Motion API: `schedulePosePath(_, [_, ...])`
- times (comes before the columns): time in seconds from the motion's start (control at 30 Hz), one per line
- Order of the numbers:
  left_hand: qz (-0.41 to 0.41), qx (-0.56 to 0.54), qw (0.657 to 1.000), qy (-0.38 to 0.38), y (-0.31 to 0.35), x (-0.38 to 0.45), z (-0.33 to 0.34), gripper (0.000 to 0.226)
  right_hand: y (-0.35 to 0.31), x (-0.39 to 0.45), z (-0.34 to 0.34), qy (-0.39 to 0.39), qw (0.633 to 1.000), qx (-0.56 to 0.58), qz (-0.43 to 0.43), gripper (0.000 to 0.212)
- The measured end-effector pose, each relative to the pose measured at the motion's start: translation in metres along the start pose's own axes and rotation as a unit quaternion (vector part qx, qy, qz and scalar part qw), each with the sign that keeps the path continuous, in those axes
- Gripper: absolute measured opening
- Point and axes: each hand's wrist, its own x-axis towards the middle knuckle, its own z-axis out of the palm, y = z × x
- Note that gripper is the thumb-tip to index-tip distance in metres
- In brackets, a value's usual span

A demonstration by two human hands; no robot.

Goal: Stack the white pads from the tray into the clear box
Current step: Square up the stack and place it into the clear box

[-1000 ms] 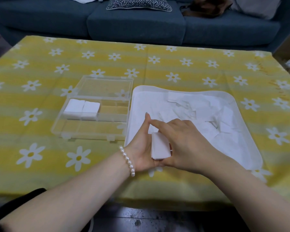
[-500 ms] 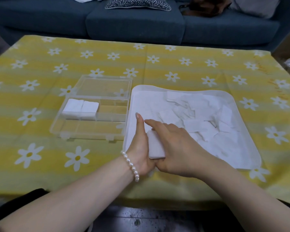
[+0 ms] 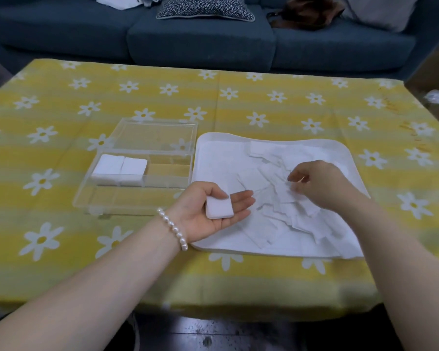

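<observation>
The left hand cradles a small pad stack under its thumb; the right hand, fingers curled, reaches loose pads at three o'clock. They look light and soft: pinch edges.

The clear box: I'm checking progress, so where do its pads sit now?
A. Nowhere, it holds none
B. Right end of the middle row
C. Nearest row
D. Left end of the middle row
D: two stacks of pads sit side by side at the left end of the clear box's middle row.
</observation>
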Motion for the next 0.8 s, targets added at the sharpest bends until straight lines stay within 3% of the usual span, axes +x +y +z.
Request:
schedulePosePath(0.2, [-0.001,0.048,0.998,0.03,-0.003,0.005,0.0,0.009,0.001,0.009,0.013,-0.066,0.992,-0.111,0.006,0.044])
schedulePosePath(0.4, [0.031,0.06,0.996,0.055,-0.006,0.011,-0.001,0.009,-0.007,0.007,0.008,-0.038,0.992,-0.117,0.04,0.009])
schedulePosePath(0.47, [0.047,0.081,0.994,0.057,-0.007,0.012,-0.002,0.008,-0.009,0.003,0.0,0.027,0.996,-0.082,0.024,0.011])
schedulePosePath(0.53, [0.069,0.099,0.991,0.057,-0.007,0.013,-0.002,0.01,-0.018,-0.004,-0.01,0.069,0.994,0.084,0.025,0.016])
schedulePosePath(0.57, [0.078,0.095,0.991,0.055,-0.007,0.014,-0.001,0.012,-0.024,-0.009,-0.012,0.056,0.972,0.228,0.033,0.016])
schedulePosePath(0.63, [0.085,0.071,0.993,0.041,-0.009,0.014,0.0,0.018,-0.042,-0.022,-0.012,-0.045,0.872,0.485,0.055,0.012])
schedulePosePath(0.7, [0.087,0.052,0.995,0.021,-0.011,0.014,0.002,0.024,-0.056,-0.031,0.002,-0.13,0.78,0.607,0.081,0.011])
schedulePosePath(0.73, [0.088,0.048,0.995,0.007,-0.012,0.015,0.001,0.027,-0.061,-0.033,0.01,-0.144,0.767,0.619,0.091,0.011])
schedulePosePath(0.8, [0.088,0.059,0.994,-0.019,-0.014,0.017,0.0,0.033,-0.069,-0.035,0.026,-0.127,0.774,0.61,0.112,0.017])
